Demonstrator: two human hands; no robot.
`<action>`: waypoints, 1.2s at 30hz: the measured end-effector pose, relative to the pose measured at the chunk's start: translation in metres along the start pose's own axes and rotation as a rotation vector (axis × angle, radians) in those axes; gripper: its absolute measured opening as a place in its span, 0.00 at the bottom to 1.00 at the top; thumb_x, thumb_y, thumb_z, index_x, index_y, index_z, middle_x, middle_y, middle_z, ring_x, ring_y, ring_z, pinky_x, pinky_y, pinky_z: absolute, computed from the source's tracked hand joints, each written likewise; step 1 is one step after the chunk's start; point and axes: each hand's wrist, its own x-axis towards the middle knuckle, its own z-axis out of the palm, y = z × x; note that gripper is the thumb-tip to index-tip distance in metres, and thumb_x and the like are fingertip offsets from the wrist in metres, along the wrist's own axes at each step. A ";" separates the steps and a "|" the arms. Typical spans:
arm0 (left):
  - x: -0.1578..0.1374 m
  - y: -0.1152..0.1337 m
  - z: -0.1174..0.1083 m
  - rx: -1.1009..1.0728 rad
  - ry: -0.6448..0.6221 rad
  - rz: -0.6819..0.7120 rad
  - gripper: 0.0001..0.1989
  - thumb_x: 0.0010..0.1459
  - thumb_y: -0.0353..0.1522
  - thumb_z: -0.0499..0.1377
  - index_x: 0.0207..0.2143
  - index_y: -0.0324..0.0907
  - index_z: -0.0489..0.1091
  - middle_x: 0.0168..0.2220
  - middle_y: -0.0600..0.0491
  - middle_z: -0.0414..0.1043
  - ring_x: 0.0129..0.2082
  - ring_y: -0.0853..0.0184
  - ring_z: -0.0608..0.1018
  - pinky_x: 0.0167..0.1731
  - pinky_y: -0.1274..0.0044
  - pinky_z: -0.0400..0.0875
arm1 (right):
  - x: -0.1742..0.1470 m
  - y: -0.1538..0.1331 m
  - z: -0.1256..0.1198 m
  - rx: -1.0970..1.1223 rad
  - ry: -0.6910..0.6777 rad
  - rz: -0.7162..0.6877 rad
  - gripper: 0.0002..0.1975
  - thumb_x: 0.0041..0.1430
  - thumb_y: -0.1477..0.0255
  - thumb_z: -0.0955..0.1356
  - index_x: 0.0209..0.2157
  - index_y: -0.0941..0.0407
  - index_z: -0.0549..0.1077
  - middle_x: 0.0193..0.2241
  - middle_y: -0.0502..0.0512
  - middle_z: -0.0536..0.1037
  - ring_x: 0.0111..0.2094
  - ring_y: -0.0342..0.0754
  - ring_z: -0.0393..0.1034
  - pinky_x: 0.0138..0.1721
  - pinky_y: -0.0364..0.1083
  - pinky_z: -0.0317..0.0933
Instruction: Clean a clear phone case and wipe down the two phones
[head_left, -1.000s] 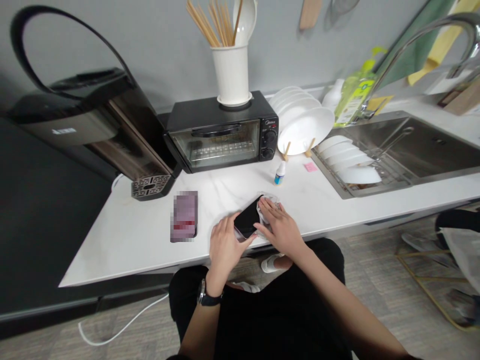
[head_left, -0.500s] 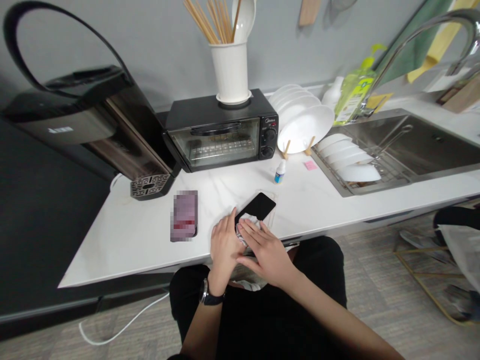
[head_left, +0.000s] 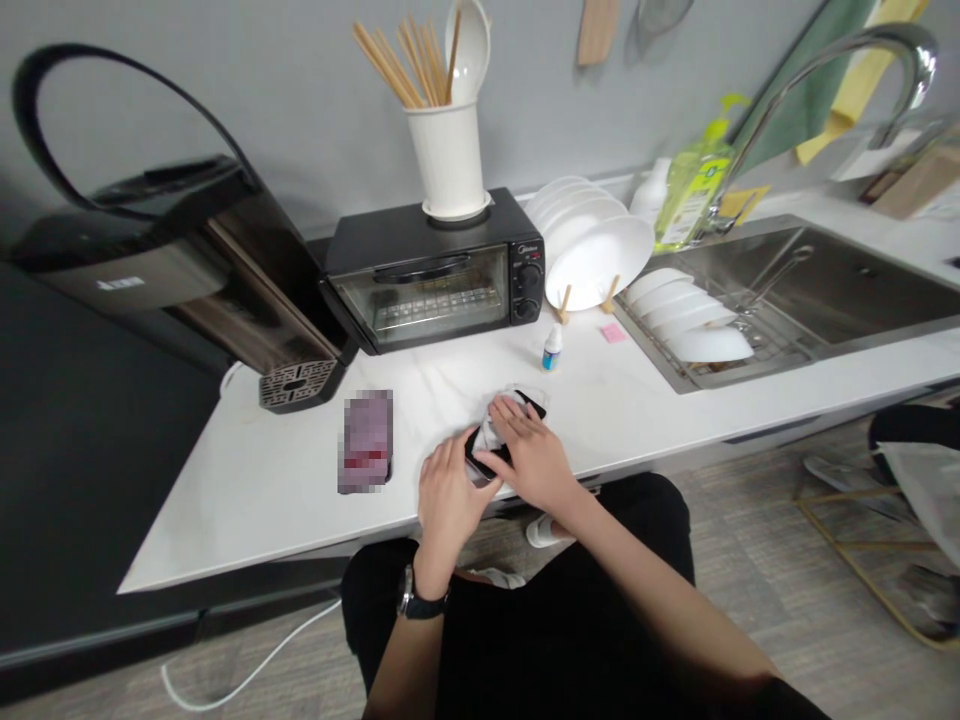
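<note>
A black smartphone (head_left: 533,404) lies at a slant on the white counter, near its front edge. My left hand (head_left: 451,500) braces the phone's near left end, its fingers along the side and its thumb at the near edge. Under my right hand (head_left: 534,458) is a crumpled white cloth (head_left: 487,434), pressed onto the phone's screen and covering its middle. A clear flat item, partly hidden, shows beside the phone's far edge. Behind it stands a small white bottle (head_left: 553,350) with a blue label. To the left lies a pixelated purple, phone-shaped object (head_left: 366,440).
A toaster oven (head_left: 442,290) carries a white utensil pot (head_left: 448,155). A dark drinks machine (head_left: 247,280) stands left. Plates (head_left: 600,255) in a rack, a pink note (head_left: 613,333) and a sink (head_left: 780,345) with bowls (head_left: 697,320) are to the right.
My right hand has slid the cloth up the screen toward the phone's far end, baring part of the near end. My left hand stays at the near end.
</note>
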 end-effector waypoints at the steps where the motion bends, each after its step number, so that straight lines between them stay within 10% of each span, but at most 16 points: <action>1: 0.000 -0.002 0.001 -0.003 -0.006 -0.008 0.34 0.61 0.33 0.64 0.69 0.47 0.66 0.59 0.42 0.81 0.56 0.45 0.83 0.57 0.56 0.78 | -0.005 -0.010 0.003 0.010 -0.028 -0.035 0.36 0.72 0.59 0.71 0.74 0.59 0.65 0.72 0.71 0.68 0.74 0.67 0.61 0.76 0.70 0.56; 6: -0.002 -0.009 0.006 0.036 -0.024 -0.063 0.44 0.59 0.28 0.59 0.77 0.38 0.52 0.58 0.39 0.82 0.54 0.47 0.84 0.54 0.60 0.79 | -0.042 -0.040 0.006 0.042 -0.112 -0.132 0.39 0.72 0.53 0.69 0.77 0.51 0.59 0.73 0.62 0.66 0.75 0.62 0.59 0.77 0.65 0.55; 10: -0.002 -0.005 0.003 0.042 -0.026 -0.010 0.39 0.58 0.30 0.63 0.72 0.43 0.62 0.59 0.42 0.81 0.57 0.47 0.83 0.56 0.61 0.77 | -0.058 -0.024 -0.006 0.017 -0.104 -0.109 0.35 0.75 0.57 0.68 0.77 0.48 0.60 0.73 0.57 0.67 0.75 0.61 0.60 0.77 0.64 0.55; 18: 0.000 0.003 -0.003 0.008 0.014 0.019 0.33 0.61 0.44 0.70 0.65 0.48 0.68 0.58 0.44 0.81 0.56 0.47 0.83 0.56 0.56 0.78 | -0.014 0.028 -0.020 -0.197 -0.037 0.072 0.31 0.78 0.59 0.65 0.72 0.63 0.66 0.72 0.71 0.67 0.75 0.65 0.60 0.75 0.69 0.57; 25: 0.000 0.000 0.000 0.023 0.017 0.016 0.31 0.62 0.33 0.65 0.67 0.47 0.69 0.60 0.43 0.81 0.56 0.47 0.83 0.57 0.57 0.79 | 0.000 -0.006 0.003 -0.111 -0.071 -0.022 0.36 0.77 0.55 0.65 0.71 0.69 0.66 0.72 0.74 0.67 0.75 0.64 0.60 0.77 0.66 0.54; 36: -0.002 -0.002 0.000 0.031 -0.027 0.002 0.34 0.58 0.30 0.66 0.68 0.42 0.67 0.60 0.43 0.81 0.57 0.49 0.82 0.58 0.62 0.76 | -0.056 -0.017 -0.013 -0.096 -0.088 -0.084 0.34 0.75 0.58 0.67 0.76 0.50 0.61 0.73 0.59 0.67 0.74 0.61 0.62 0.75 0.66 0.60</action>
